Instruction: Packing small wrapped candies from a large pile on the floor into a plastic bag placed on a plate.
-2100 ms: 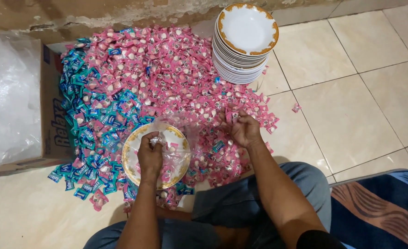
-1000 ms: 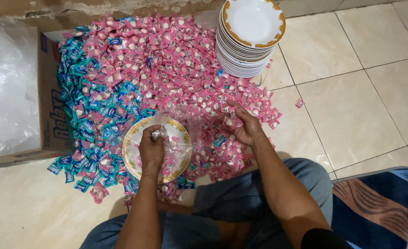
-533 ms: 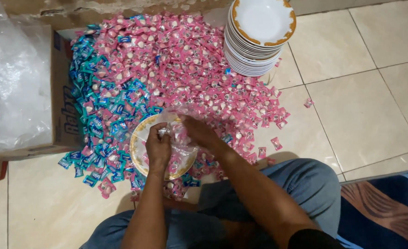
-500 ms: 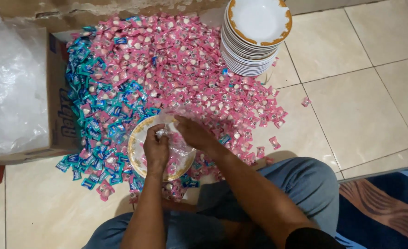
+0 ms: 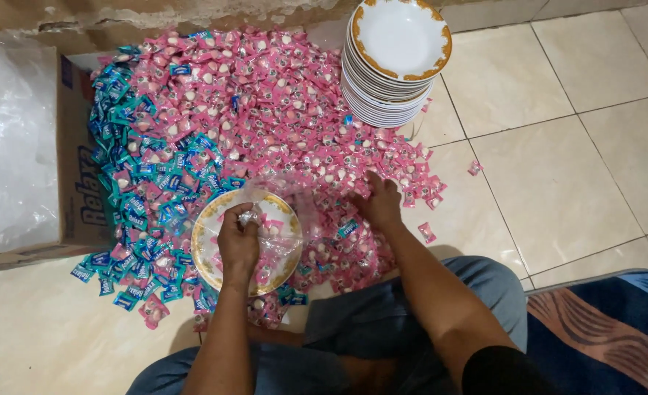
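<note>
Tiled floor (image 5: 558, 168) is buried in candy. Left hand (image 5: 237, 241) pinches a clear bag (image 5: 283, 219) shut over the plate (image 5: 205, 241); right hand (image 5: 379, 205), fingers spread open, rests on pink candies (image 5: 280, 117) just right of it.

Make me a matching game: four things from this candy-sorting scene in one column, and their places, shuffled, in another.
Things:
1. plate stack
2. cardboard box
3. left hand
4. right hand

Places:
A. far left, beside the blue candies
B. over the single plate, pinching a clear bag
C. top of the picture, at the pile's far edge
D. on the pink candies, right of the single plate

Pairs: 1-C, 2-A, 3-B, 4-D
</note>
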